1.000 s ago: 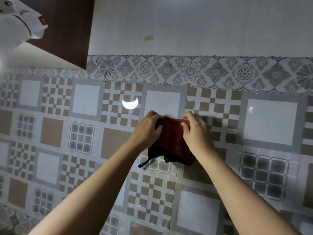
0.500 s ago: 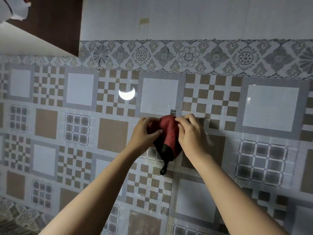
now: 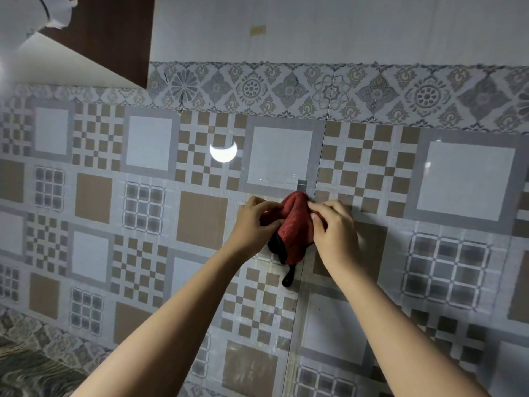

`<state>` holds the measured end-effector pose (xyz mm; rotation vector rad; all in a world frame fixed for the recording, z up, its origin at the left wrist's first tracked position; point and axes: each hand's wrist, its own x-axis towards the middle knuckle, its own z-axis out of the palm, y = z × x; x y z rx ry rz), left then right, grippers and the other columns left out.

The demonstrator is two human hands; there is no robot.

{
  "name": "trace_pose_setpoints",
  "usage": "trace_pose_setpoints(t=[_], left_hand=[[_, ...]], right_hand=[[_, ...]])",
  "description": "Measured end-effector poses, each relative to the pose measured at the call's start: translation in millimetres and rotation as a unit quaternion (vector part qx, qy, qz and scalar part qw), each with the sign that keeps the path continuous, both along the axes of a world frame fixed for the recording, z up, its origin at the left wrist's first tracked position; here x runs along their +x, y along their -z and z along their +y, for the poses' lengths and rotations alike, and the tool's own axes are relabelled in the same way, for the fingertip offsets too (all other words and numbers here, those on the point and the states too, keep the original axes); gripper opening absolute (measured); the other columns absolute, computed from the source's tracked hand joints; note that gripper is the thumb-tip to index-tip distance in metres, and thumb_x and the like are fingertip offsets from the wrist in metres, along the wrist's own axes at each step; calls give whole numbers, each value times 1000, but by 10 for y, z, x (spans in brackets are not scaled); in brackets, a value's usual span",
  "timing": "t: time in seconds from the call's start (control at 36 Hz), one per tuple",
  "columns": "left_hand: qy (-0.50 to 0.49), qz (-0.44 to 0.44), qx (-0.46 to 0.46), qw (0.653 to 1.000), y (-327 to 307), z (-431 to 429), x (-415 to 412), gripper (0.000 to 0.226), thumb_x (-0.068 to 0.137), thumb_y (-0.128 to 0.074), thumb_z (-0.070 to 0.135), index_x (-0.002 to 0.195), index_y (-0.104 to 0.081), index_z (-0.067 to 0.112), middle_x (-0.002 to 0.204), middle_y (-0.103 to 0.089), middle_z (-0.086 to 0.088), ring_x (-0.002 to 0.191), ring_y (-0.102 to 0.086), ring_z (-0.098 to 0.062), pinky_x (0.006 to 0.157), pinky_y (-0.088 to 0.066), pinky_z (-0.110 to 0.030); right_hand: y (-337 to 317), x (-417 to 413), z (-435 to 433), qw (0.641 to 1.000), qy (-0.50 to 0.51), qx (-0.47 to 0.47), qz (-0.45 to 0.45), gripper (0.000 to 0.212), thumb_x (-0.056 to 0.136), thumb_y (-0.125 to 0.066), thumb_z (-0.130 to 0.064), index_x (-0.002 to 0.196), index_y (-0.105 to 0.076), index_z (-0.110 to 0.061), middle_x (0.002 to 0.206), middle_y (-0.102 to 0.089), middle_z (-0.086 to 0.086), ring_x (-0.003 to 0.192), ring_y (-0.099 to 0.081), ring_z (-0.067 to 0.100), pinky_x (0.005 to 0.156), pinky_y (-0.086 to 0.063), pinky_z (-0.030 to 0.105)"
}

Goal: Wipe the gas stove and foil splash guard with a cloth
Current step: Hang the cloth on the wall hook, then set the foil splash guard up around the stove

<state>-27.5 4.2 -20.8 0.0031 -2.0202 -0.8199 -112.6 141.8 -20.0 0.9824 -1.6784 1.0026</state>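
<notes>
A red cloth with a black edge (image 3: 294, 224) is bunched up in front of the patterned, glossy splash guard (image 3: 143, 219) on the wall. My left hand (image 3: 254, 224) grips its left side and my right hand (image 3: 335, 227) grips its right side, fingers curled into the fabric. A black loop of the cloth hangs down below my hands. The gas stove is out of view.
A dark brown cabinet (image 3: 114, 32) hangs at the upper left with a white object (image 3: 43, 12) beside it. A plain white wall (image 3: 343, 27) rises above the ornamental border strip. A lamp's bright reflection (image 3: 223, 151) shows on the guard. A patterned surface (image 3: 28, 368) lies at the lower left.
The cloth was spread flat between my hands a second ago; now it is gathered into a narrow bunch. My hands have come closer together and the view has shifted a little.
</notes>
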Motion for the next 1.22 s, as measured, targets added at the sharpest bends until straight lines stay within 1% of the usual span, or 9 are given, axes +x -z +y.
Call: trace_pose_setpoints(t=[0.06,0.11,0.36,0.61,0.75,0.86,1.0,1.14,1.22], left_hand=[[9,1,8,1000,-7,3,16,32,87,-62,17,119,-60,16,106,-48,2,93,-52,-8,79,-45,-8],[16,-2,14,1000,-2,12,25,32,88,-61,16,120,-60,16,104,-50,3,83,-51,0,71,-44,-4],[39,-17,29,999,37,3,96,36,89,-59,13,125,-56,15,117,-58,-4,95,-56,-10,72,-45,-7],[25,-58,28,998,-18,15,276,33,89,-58,14,122,-59,15,121,-62,-2,113,-55,-16,99,-43,-28],[-17,-83,31,996,-117,58,441,45,90,-58,24,133,-47,13,138,-49,-5,128,-44,-19,100,-35,-28],[-37,-91,11,995,-284,118,681,53,89,-59,28,136,-41,12,142,-44,-7,129,-42,-21,103,-36,-32],[-80,-70,-13,994,-459,222,1100,52,90,-57,29,136,-41,11,140,-46,-8,127,-45,-21,100,-38,-28],[-122,-110,-57,985,-57,244,1699,51,91,-54,30,136,-40,12,140,-45,-7,127,-44,-19,102,-35,-24],[-161,-146,-55,975,471,166,2100,53,91,-54,34,138,-39,12,142,-41,-6,129,-41,-18,106,-31,-28]], right_hand=[[3,10,1,1000,-10,-2,-13,25,86,-57,-1,108,-68,-7,95,-62,8,89,-57,22,75,-40,23],[3,19,-1,1000,-15,-1,-25,25,86,-57,-1,108,-67,-6,96,-61,9,90,-56,22,77,-41,23],[-8,106,43,999,-22,24,-43,31,87,-55,0,117,-63,-6,101,-60,9,87,-48,9,78,-34,12],[-30,191,105,994,-1,82,-67,34,91,-51,-6,124,-57,-8,116,-59,8,105,-56,23,85,-39,21],[-115,337,158,990,18,99,-98,32,94,-46,-8,124,-56,-5,121,-57,10,110,-53,24,85,-36,20],[-239,562,234,990,33,110,-84,32,95,-45,-14,124,-56,-8,124,-56,6,113,-51,23,92,-41,31],[-381,1009,263,987,-9,126,-95,31,95,-43,-17,123,-56,-12,126,-55,6,118,-48,24,98,-42,34],[-160,1621,157,976,-82,156,-126,32,95,-43,-20,124,-55,-14,130,-55,5,119,-51,22,93,-41,25],[195,1992,6,955,-131,216,-153,34,95,-43,-20,127,-53,-13,134,-51,8,125,-45,24,102,-40,36]])
